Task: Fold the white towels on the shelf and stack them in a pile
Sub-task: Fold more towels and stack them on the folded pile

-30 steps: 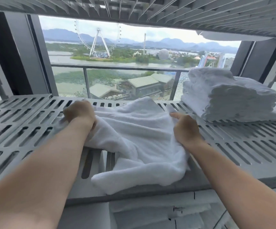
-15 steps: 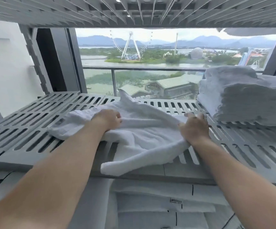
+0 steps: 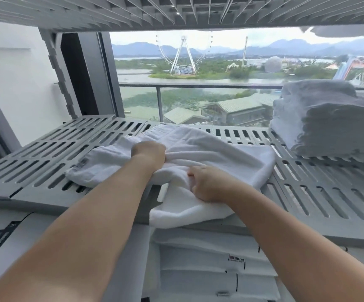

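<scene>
A rumpled white towel (image 3: 224, 155) lies across the middle of the grey slatted shelf (image 3: 46, 162), one corner hanging over the front edge. My left hand (image 3: 148, 154) is clenched on a bunch of its fabric near the towel's centre. My right hand (image 3: 207, 184) grips the towel closer to the front edge, just right of the left hand. A pile of folded white towels (image 3: 333, 123) stands at the right end of the same shelf.
Another slatted shelf (image 3: 176, 12) hangs close overhead. Below the front edge lie folded white linens with labels (image 3: 216, 264). Behind the shelf are a window and a balcony rail (image 3: 198, 86). A white wall (image 3: 13, 88) closes the left side.
Both hands have moved inward toward the towel's middle. The right hand came back toward the front edge and closed on the fabric. The towel now lies more bunched and spread toward the right.
</scene>
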